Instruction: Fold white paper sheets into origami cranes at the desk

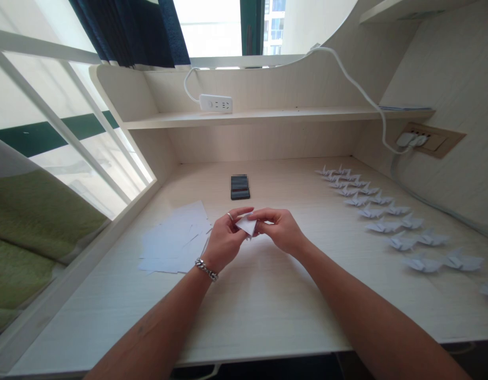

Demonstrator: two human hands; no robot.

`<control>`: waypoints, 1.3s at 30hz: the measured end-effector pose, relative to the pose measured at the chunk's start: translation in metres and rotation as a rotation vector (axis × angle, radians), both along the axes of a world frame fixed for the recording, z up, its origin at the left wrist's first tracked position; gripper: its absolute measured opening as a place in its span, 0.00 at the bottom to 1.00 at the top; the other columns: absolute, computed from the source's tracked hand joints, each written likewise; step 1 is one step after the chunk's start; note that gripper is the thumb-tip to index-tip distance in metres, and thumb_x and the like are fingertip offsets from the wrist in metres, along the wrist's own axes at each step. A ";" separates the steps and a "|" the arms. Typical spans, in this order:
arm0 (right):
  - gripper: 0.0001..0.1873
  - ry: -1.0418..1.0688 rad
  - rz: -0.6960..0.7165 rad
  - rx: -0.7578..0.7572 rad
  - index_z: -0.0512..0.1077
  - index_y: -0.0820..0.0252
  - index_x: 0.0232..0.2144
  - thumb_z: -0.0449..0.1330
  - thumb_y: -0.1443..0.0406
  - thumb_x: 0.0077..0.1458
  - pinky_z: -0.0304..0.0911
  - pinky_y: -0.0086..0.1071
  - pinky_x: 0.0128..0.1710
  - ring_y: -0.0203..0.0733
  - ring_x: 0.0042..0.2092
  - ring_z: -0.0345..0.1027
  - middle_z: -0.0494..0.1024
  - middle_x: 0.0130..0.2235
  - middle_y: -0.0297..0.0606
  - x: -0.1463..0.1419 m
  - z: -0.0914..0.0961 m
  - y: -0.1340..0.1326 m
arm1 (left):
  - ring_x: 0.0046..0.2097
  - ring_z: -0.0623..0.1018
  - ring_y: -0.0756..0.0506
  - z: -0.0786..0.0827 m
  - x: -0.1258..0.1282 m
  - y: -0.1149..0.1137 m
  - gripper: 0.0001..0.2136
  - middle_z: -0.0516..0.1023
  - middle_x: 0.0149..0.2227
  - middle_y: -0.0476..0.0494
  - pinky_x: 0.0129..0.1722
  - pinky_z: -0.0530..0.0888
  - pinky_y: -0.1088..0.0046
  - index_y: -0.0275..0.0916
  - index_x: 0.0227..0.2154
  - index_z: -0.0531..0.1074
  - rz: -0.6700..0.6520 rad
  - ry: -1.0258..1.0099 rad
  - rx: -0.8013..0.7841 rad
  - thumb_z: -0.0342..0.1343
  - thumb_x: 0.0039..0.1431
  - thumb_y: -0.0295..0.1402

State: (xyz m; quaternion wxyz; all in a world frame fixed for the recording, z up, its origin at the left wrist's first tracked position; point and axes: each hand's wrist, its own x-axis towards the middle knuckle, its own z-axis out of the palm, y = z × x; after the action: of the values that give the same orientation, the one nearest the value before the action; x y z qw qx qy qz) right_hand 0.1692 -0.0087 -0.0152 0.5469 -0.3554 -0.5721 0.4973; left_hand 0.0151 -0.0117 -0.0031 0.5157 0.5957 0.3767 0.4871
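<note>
A small piece of folded white paper (247, 225) is pinched between both hands above the middle of the desk. My left hand (223, 237), with a ring on one finger and a chain bracelet at the wrist, grips it from the left. From the right, my right hand (281, 229) has thumb and fingers closed on its other side. Parts of the paper are hidden behind the fingers. Loose white paper sheets (168, 240) lie in an overlapping pile left of my left hand. Folded paper cranes (382, 227) stand in two rows on the right.
A dark phone (240, 187) lies beyond my hands on the desk (263, 316). Above the desk, a shelf (267, 117) carries a white power strip (216, 103). A white cable (358, 87) runs to a wall socket (433, 140) at right. White railings border the left side.
</note>
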 end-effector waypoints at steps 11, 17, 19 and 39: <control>0.11 -0.060 -0.131 -0.051 0.77 0.62 0.30 0.65 0.59 0.46 0.67 0.32 0.31 0.38 0.31 0.70 0.79 0.29 0.37 -0.002 -0.004 0.005 | 0.33 0.77 0.47 -0.004 -0.001 0.005 0.15 0.81 0.34 0.40 0.31 0.74 0.74 0.33 0.40 0.78 0.090 0.173 0.061 0.61 0.53 0.38; 0.13 -0.092 -0.132 -0.092 0.75 0.63 0.30 0.64 0.57 0.48 0.67 0.32 0.31 0.37 0.29 0.68 0.76 0.27 0.37 -0.004 -0.004 0.003 | 0.30 0.77 0.47 -0.002 -0.001 0.004 0.17 0.81 0.30 0.41 0.29 0.74 0.74 0.33 0.35 0.79 0.102 0.177 -0.001 0.60 0.54 0.44; 0.13 -0.129 -0.133 -0.078 0.75 0.63 0.30 0.63 0.58 0.49 0.67 0.32 0.30 0.37 0.28 0.68 0.76 0.27 0.36 -0.004 -0.004 0.002 | 0.32 0.78 0.47 -0.002 -0.003 0.004 0.16 0.81 0.30 0.41 0.30 0.74 0.74 0.34 0.34 0.79 0.102 0.218 0.027 0.59 0.54 0.44; 0.14 -0.077 -0.130 -0.118 0.75 0.64 0.28 0.65 0.57 0.46 0.67 0.34 0.30 0.38 0.28 0.69 0.76 0.27 0.38 0.000 -0.002 0.003 | 0.31 0.77 0.47 0.005 -0.010 0.009 0.20 0.80 0.31 0.40 0.30 0.74 0.73 0.33 0.40 0.76 0.106 0.116 -0.122 0.66 0.46 0.40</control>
State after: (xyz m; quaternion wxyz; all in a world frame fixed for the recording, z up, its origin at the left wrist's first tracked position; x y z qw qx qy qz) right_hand 0.1690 -0.0052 -0.0171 0.5339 -0.4423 -0.5381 0.4794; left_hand 0.0048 -0.0027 0.0014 0.5017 0.5697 0.4659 0.4546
